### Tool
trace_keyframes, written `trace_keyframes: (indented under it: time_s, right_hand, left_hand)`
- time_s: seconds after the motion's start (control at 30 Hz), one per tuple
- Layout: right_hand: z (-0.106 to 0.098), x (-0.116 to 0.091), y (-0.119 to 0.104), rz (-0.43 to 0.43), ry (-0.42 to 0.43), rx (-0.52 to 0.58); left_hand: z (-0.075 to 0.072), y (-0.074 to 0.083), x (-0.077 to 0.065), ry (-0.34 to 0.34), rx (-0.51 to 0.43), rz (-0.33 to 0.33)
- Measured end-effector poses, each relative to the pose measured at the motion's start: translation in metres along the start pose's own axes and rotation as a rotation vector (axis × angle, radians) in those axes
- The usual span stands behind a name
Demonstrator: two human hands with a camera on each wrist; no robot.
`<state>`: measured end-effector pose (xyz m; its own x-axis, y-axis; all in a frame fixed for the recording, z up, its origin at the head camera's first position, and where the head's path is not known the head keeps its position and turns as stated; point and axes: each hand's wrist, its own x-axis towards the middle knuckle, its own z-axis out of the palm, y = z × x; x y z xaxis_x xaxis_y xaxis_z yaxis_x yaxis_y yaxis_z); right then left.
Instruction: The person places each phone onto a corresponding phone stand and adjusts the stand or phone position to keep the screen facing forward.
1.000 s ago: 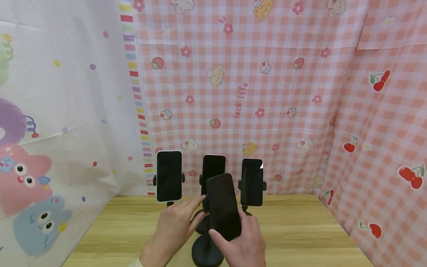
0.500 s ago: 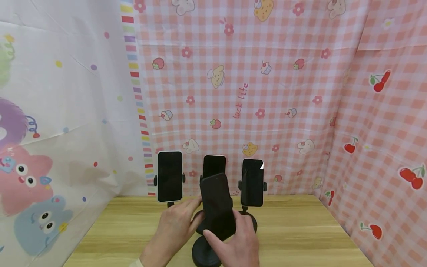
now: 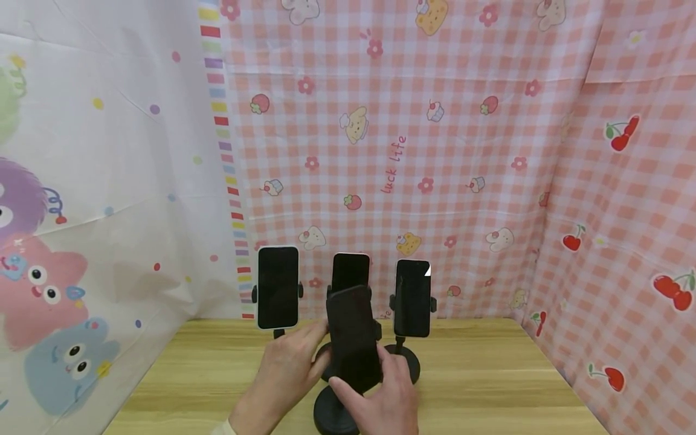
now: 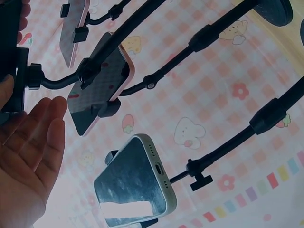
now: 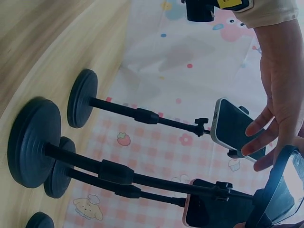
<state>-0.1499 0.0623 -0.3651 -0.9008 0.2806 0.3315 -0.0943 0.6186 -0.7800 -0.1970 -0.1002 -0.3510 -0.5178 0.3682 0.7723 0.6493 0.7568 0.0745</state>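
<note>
A black smartphone (image 3: 353, 341) leans slightly left at the front, in the clamp area of a black phone stand (image 3: 333, 412). My right hand (image 3: 388, 396) grips its lower part, thumb across the front and fingers at the right edge. At the phone's left edge is my left hand (image 3: 285, 365); in the left wrist view its thumb lies on the phone holder (image 4: 21, 76), while several fingers stretch out beside it. The index fingertip is hidden there. A black clamp arm (image 3: 378, 330) sticks out at the phone's right edge. Whether the clamp is tight I cannot tell.
Behind stand three more phones on stands: a white-edged one (image 3: 278, 287) at left, a middle one (image 3: 350, 269) partly hidden, and another (image 3: 412, 296) at right. Their round bases rest on the wooden table (image 3: 489, 374). Patterned cloth (image 3: 462, 139) encloses the back and sides.
My right hand has shifted the front phone a little left. The clamp arm at its right edge has come into view. My left hand has stayed nearly in place.
</note>
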Motion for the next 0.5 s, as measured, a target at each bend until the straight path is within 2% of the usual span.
trace_keyframes:
  time_s: [0.13, 0.27, 0.5]
  right_hand:
    - [0.0022, 0.0021, 0.0002, 0.030, -0.003, 0.007]
    - [0.0044, 0.0042, 0.0003, 0.047, 0.007, 0.026]
    - [0.0057, 0.0067, 0.0001, 0.070, 0.014, 0.096]
  left_hand:
    - [0.0014, 0.0001, 0.0005, -0.030, -0.076, -0.015]
    - [0.0037, -0.0010, 0.0005, -0.022, -0.163, -0.020]
    - [0.0051, -0.0045, 0.0002, -0.050, -0.384, -0.033]
